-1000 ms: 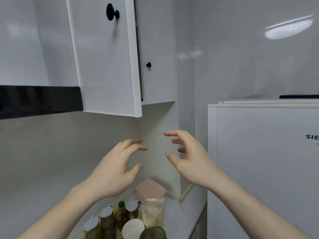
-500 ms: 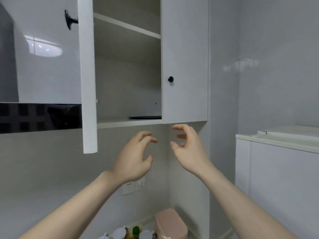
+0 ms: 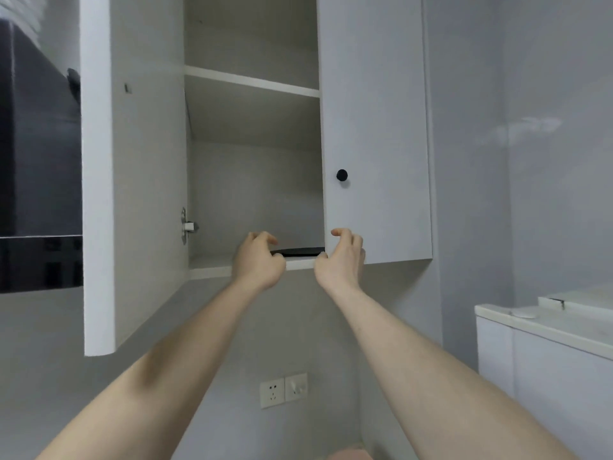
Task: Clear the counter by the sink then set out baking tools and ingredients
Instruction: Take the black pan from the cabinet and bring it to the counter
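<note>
- Both arms are raised toward an open wall cabinet [image 3: 252,180], whose left door [image 3: 132,167] is swung wide while the right door [image 3: 374,127] is closed.
- A flat black object [image 3: 300,251], possibly a tray or pan, is seen lying on the lowest shelf [image 3: 212,262] of the cabinet, near the front edge; only its thin dark rim is visible, so what it is cannot be told.
- The left hand [image 3: 257,260] is held at the front edge of that shelf, just left of the black object, with the fingers loosely curled; nothing is gripped in it, and whether the fingertips touch the object cannot be told.
- The right hand [image 3: 341,257] is held just right of the object, in front of the lower corner of the closed door, with fingers curved and thumb apart; nothing is held in it either.
- The black object is thus framed between the two hands, slightly above and behind them.
- A black knob [image 3: 342,175] is seen on the closed door, above the right hand.
- An upper shelf [image 3: 252,82] is seen bare.
- A wall socket [image 3: 272,392] and a switch [image 3: 296,387] are mounted below the cabinet, between the forearms.
- A white appliance [image 3: 544,353] stands at the right edge, and a dark range hood [image 3: 36,194] is seen at the left.
</note>
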